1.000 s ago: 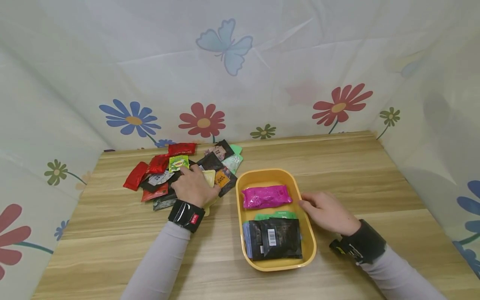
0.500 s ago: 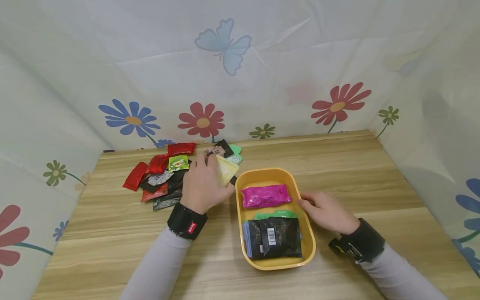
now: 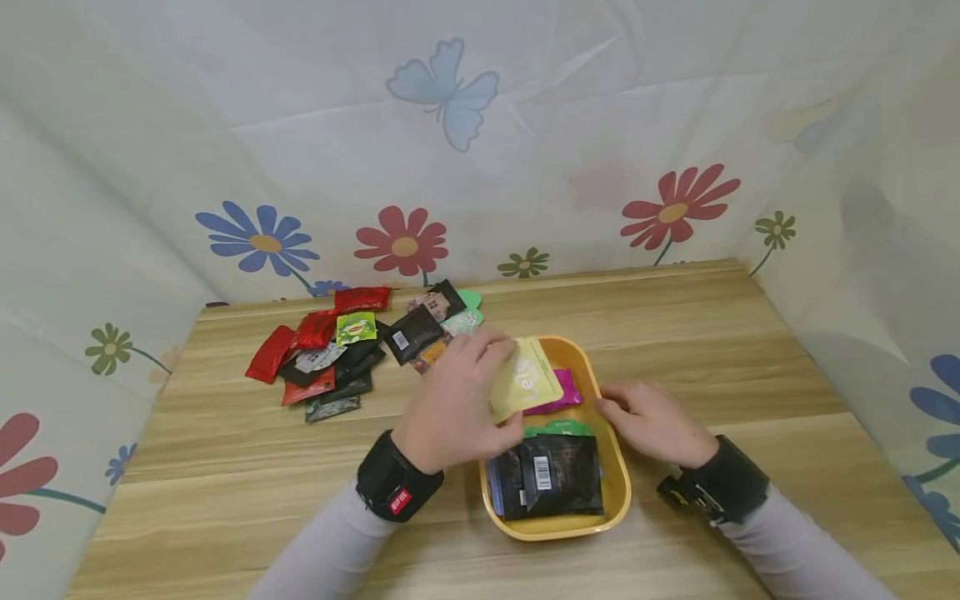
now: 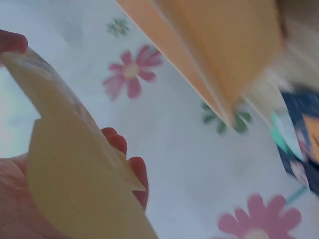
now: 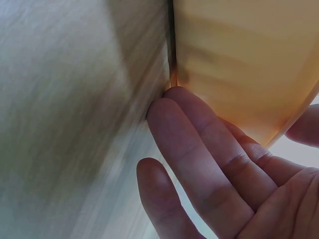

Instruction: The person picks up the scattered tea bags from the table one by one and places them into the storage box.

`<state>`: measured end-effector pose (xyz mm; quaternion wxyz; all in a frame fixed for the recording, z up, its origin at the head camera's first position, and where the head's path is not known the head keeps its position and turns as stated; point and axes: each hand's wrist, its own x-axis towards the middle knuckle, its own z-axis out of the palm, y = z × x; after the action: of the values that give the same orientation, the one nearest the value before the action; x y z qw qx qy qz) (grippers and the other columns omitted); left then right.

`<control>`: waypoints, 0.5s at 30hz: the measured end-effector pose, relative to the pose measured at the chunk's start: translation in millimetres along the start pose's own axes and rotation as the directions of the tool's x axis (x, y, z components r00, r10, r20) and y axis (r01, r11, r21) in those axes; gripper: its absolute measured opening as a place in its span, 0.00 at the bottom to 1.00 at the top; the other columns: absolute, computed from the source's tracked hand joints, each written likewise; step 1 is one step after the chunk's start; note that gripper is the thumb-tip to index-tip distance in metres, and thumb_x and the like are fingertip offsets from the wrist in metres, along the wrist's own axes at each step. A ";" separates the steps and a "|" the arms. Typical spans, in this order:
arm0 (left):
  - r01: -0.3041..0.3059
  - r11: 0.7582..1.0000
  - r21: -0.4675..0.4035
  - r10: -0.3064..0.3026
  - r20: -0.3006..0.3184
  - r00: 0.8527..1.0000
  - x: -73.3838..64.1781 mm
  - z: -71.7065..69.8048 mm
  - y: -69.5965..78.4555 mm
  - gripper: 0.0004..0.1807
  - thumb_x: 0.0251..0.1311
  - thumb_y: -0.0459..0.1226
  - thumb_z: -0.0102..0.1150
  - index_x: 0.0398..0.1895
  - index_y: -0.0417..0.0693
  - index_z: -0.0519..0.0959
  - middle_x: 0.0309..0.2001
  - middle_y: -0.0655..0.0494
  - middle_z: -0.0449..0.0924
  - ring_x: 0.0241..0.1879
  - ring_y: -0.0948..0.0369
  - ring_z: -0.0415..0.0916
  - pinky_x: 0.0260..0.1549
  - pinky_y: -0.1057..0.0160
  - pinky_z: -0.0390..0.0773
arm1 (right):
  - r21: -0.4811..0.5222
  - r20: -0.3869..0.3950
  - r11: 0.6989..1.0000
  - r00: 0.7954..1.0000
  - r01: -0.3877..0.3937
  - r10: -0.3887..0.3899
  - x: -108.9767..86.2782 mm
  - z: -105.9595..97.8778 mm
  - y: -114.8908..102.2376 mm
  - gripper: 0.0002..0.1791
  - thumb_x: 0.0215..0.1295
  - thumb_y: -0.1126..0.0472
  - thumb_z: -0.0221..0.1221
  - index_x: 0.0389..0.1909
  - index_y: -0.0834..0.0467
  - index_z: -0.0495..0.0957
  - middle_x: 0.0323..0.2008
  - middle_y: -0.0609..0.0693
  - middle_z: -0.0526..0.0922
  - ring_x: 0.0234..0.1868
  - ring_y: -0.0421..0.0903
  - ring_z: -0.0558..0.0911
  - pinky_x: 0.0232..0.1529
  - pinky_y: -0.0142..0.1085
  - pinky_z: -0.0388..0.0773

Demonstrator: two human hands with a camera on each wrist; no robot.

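My left hand (image 3: pixel 457 408) holds a pale yellow sachet (image 3: pixel 528 379) tilted over the left side of the yellow tray (image 3: pixel 624 500). In the left wrist view, the sachet (image 4: pixel 84 179) sits between the thumb and the fingers. On the tray's right side rests my right hand (image 3: pixel 663 425). Its fingers (image 5: pixel 199 149) lie fairly straight against the outer wall in the right wrist view, with the thumb by the rim. Inside the tray, a pink packet (image 3: pixel 573 387) is partly hidden by the yellow sachet. Black sachets (image 3: pixel 566 475) and a green one (image 3: pixel 566 427) lie nearer the front.
Left of the tray, a loose pile holds red packets (image 3: pixel 273 354), a green-yellow tea sachet (image 3: pixel 356 328) and black sachets (image 3: pixel 414 333). A pale green sachet (image 3: pixel 462 321) lies behind the tray's left corner. A flowered cloth (image 3: pixel 562 125) hangs beyond the wooden table (image 3: pixel 697 325).
My left hand has picked the pale yellow sachet from the pile and carried it right, over the tray. The right hand has stayed at the tray's side.
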<state>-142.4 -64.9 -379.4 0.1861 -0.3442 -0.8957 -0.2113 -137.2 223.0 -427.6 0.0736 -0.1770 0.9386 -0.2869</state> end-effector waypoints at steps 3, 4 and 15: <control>-0.077 0.996 -0.048 0.078 0.020 0.997 -1.6 3.6 16.6 0.39 0.37 0.54 0.65 0.57 0.45 0.79 0.56 0.56 0.74 0.51 0.60 0.69 0.50 0.63 0.72 | 0.006 -0.002 1.000 1.000 0.004 -0.004 0.0 0.0 -0.2 0.21 0.74 0.49 0.49 0.52 0.58 0.83 0.28 0.42 0.77 0.29 0.40 0.73 0.31 0.35 0.71; -0.097 0.994 -0.058 0.098 0.029 0.995 -2.4 4.9 22.1 0.39 0.37 0.54 0.65 0.57 0.45 0.79 0.56 0.56 0.74 0.51 0.60 0.69 0.51 0.64 0.71 | 0.007 -0.007 1.000 1.000 0.011 -0.011 0.1 0.1 -0.1 0.21 0.74 0.48 0.49 0.51 0.57 0.84 0.28 0.42 0.77 0.29 0.40 0.73 0.31 0.35 0.71; -0.220 0.975 -0.039 0.224 0.173 0.959 -12.9 14.0 59.9 0.41 0.44 0.59 0.61 0.61 0.47 0.76 0.58 0.58 0.72 0.52 0.62 0.68 0.56 0.69 0.67 | 0.023 -0.004 0.999 1.000 0.027 -0.027 0.3 0.3 1.9 0.20 0.74 0.49 0.49 0.51 0.56 0.84 0.33 0.41 0.81 0.32 0.40 0.75 0.38 0.38 0.74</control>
<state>-94.5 -24.3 -382.4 0.1253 -0.4615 -0.8623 -0.1663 -138.0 224.2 -429.0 0.0701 -0.1885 0.9329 -0.2989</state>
